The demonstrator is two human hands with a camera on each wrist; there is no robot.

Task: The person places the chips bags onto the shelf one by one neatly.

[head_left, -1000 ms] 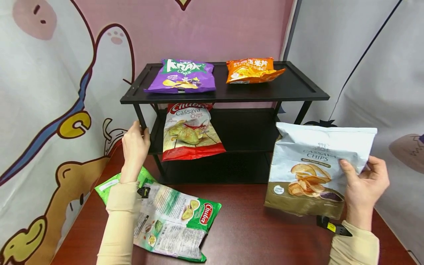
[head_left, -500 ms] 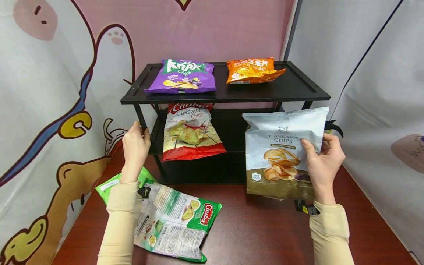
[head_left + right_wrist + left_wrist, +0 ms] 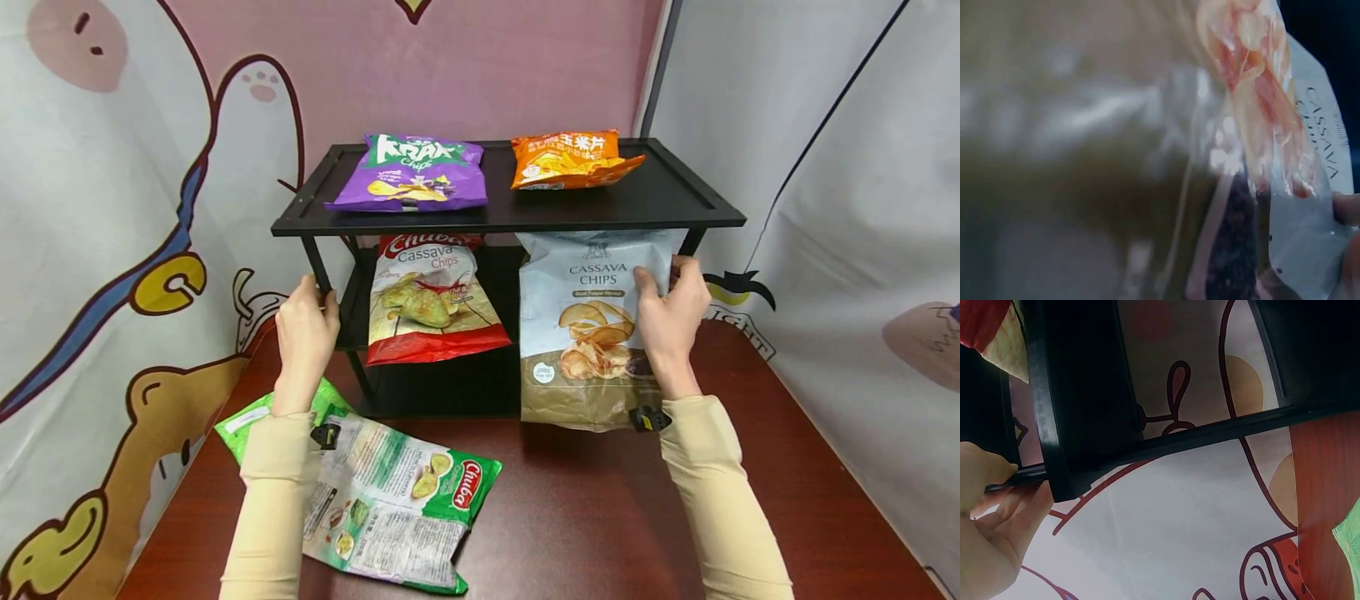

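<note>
In the head view my right hand (image 3: 673,312) pinches the right edge of a pale blue and brown bag of cassava chips (image 3: 585,350), held upright before the right half of the black shelf rack (image 3: 510,218). Its top reaches just under the upper shelf's front edge. That bag fills most of the right wrist view, blurred. My left hand (image 3: 306,329) grips the rack's front left post (image 3: 1032,475), with thumb and fingers around it in the left wrist view. A red and cream Chuba cassava chips bag (image 3: 435,300) leans on the middle shelf, close to the left post.
On the top shelf lie a purple Krax chips bag (image 3: 416,175) and an orange chips bag (image 3: 570,160). A green and silver Chuba bag (image 3: 397,492) lies face down on the brown table (image 3: 570,533), partly under the left forearm. Printed cloth hangs behind and at both sides.
My right hand has carried the blue and brown chips bag leftward and up, from the right of the rack to the front of its right half. The left hand stays on the post.
</note>
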